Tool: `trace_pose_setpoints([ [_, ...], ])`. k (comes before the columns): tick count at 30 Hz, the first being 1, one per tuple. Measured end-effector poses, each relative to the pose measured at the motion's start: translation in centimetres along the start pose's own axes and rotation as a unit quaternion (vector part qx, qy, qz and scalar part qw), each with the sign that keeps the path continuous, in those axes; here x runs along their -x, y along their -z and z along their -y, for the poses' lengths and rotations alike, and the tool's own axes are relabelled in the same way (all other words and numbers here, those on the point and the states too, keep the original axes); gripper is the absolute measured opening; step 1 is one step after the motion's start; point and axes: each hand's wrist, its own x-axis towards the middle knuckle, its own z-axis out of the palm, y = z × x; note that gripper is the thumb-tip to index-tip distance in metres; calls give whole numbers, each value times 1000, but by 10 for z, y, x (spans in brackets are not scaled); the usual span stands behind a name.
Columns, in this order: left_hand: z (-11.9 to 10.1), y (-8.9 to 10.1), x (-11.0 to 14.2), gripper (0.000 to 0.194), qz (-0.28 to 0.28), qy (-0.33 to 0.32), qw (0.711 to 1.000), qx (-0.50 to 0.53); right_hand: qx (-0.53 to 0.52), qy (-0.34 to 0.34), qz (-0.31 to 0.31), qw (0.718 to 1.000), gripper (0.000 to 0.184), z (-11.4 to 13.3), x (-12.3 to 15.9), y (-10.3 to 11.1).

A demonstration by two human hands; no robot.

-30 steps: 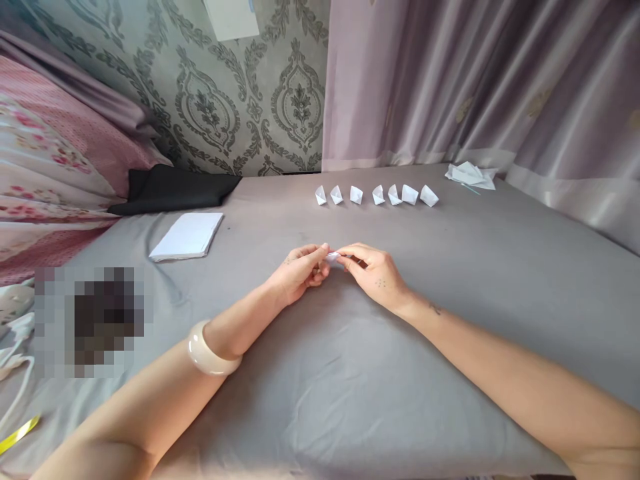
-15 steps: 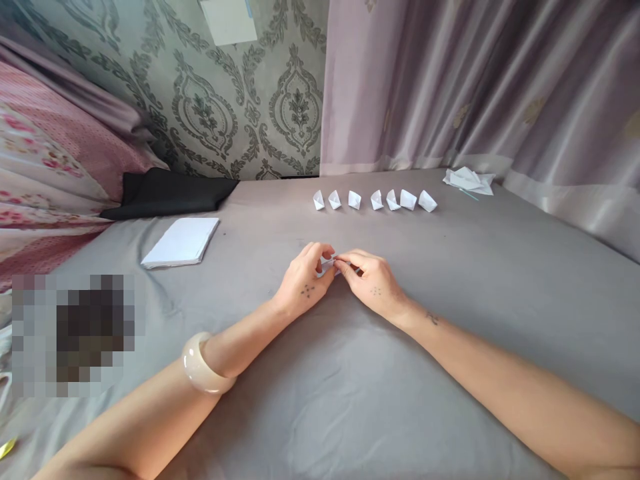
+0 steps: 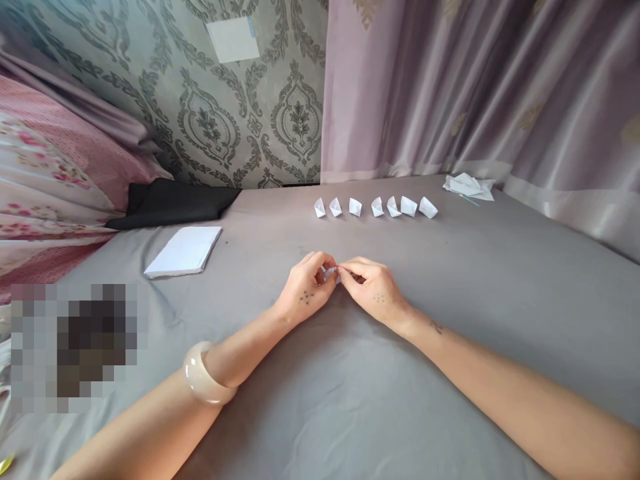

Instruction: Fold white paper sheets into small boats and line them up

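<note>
Near the middle of the grey sheet, my left hand (image 3: 306,287) and my right hand (image 3: 373,287) meet at their fingertips. Between them is a small folded piece of white paper (image 3: 329,274), mostly covered by the fingers. My left thumb and fingers are closed around its left part. On its right edge, my right thumb and forefinger pinch. Beyond the hands stands a row of several small folded paper shapes (image 3: 355,207), white and pointed like little boats.
A stack of white paper (image 3: 184,251) lies at the left, with a folded black cloth (image 3: 175,202) behind it. Loose white papers (image 3: 469,186) rest at the far right by the purple curtain (image 3: 400,87). Grey fabric (image 3: 500,287) covers the surface. A blurred patch hides something at left.
The whole view has shifted, so things sit slightly lower in it. My fingers have moved a little on the white paper, with both hands still holding it.
</note>
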Motion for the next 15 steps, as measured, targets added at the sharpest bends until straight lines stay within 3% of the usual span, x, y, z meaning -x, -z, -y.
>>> trace_pose_setpoints([
  [15,-4,4,0,6,8,52,998,39,-3,-23,-12,1000,24,3,-1,3],
])
